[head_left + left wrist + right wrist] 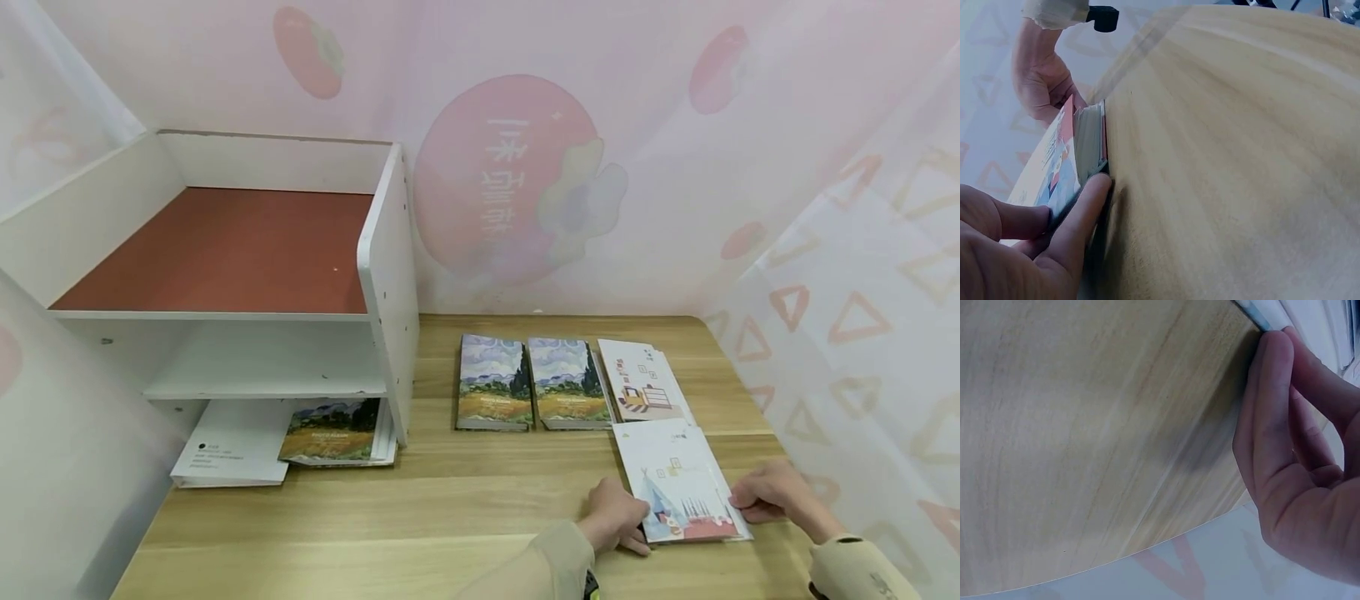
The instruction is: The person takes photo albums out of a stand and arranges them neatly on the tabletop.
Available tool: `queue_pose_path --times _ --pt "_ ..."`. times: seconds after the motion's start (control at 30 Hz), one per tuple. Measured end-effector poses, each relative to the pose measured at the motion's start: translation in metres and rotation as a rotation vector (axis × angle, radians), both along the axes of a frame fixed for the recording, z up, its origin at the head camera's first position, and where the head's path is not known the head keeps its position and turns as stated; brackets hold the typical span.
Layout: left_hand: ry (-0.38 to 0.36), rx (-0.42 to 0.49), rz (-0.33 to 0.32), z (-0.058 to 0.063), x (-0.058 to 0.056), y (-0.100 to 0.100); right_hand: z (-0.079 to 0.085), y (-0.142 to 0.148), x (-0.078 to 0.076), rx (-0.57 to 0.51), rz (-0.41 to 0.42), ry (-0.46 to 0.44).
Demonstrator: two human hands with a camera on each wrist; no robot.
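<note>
Tabletop (pixel 337 517) carried two landscape albums (pixel 494 383) and a white album (pixel 637 392), apparently placed. Fingers of left hand (pixel 615 515) and right hand (pixel 776 492) pinched the tent-print album (pixel 675 475) at 4 o'clock; shelved albums (pixel 333 429), 8 o'clock, probably remained outstanding.

On the worktop (pixel 360 521), a shelf unit (pixel 386 292) stands at the frame's left, shelved albums (pixel 232 442) in its lowest compartment. Right of it, a row of albums (pixel 570 383) lies toward the back; before its right end, the near album (pixel 667 471) sits between left hand (pixel 615 512) and right hand (pixel 776 493).
</note>
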State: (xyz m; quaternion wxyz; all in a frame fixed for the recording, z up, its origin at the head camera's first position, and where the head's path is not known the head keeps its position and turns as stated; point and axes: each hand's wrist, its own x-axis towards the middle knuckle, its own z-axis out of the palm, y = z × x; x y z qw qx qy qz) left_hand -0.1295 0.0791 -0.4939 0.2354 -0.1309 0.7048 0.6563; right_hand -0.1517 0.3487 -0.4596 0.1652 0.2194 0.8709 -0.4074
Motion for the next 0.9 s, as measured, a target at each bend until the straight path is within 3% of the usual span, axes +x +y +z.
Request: queue_pose_path --times 0.13,0.43,0.9 --pt "-0.057 0.085 0.020 0.0021 0.0022 -0.0015 0.0009 -0.0004 0.0008 -0.008 -0.012 0.005" --pt "-0.021 0.038 0.003 0.0047 0.0031 -0.0030 0.0010 -0.0012 0.0010 -0.017 -0.024 0.008" --pt "-0.041 0.033 -0.009 0.0027 -0.0002 -0.0029 0.0013 -0.0013 -0.0007 -0.018 -0.019 -0.002"
